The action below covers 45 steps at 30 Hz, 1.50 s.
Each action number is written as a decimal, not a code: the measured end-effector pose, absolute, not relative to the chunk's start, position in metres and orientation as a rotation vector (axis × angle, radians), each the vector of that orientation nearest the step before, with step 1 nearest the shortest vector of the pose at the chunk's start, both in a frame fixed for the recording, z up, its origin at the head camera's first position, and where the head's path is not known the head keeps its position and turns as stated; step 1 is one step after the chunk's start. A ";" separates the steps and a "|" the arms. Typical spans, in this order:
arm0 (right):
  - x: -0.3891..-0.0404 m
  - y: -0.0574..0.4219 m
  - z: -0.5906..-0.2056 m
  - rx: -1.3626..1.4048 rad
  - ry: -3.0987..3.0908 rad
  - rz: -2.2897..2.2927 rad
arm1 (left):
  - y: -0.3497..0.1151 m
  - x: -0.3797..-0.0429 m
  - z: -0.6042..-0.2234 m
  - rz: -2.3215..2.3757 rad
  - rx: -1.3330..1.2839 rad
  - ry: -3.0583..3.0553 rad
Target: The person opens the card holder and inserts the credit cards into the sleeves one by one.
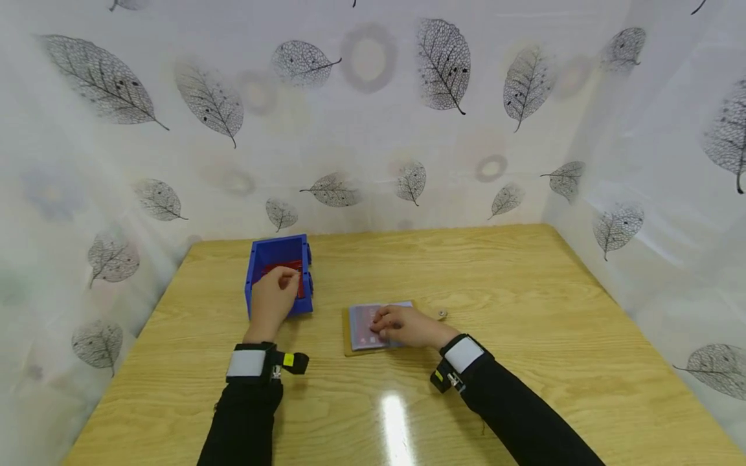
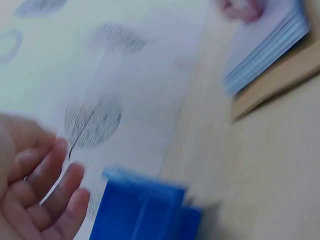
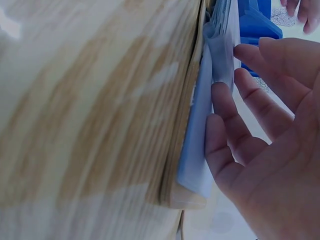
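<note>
My left hand (image 1: 272,298) hovers over the near end of a blue plastic bin (image 1: 278,246), fingers loosely bent with nothing between them. Red pieces (image 1: 301,285) lie inside the bin, partly hidden by the hand. On the table, a tan-covered card holder (image 1: 347,333) lies open with a stack of clear plastic sleeves (image 1: 362,342). A reddish card shows through the top sleeve. My right hand (image 1: 408,325) rests on the sleeves from the right. In the right wrist view its fingertips (image 3: 224,100) touch the sleeve edges, the fingers gently bent and spread.
The card holder's snap strap (image 1: 442,314) sticks out to its right. Beneath everything is a wood-grain table (image 1: 495,278). A white curtain with leaf prints (image 1: 373,129) surrounds the table at the back and sides.
</note>
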State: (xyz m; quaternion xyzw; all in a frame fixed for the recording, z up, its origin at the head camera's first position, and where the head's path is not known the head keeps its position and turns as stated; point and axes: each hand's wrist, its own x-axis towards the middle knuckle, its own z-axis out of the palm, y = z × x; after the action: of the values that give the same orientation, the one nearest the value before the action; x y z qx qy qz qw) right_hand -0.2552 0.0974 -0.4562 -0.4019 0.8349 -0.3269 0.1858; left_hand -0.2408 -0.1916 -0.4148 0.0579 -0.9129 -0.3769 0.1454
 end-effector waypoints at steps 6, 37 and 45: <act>-0.254 0.096 -0.457 -1.154 2.343 -0.932 | -0.218 -0.269 -0.414 -0.990 0.374 -2.801; -0.252 0.099 -0.461 -1.067 2.375 -0.912 | -0.197 -0.299 -0.451 -0.845 0.674 -3.004; -0.252 0.100 -0.463 -1.078 2.370 -0.931 | -0.197 -0.299 -0.447 -0.728 0.667 -3.080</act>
State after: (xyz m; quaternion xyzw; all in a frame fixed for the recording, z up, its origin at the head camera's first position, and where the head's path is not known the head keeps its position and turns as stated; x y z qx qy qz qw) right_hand -0.2520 0.1000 -0.4627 -0.3831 0.8419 -0.3307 0.1873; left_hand -0.2994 -0.1969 -0.4467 0.2059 -0.9512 -0.2249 -0.0465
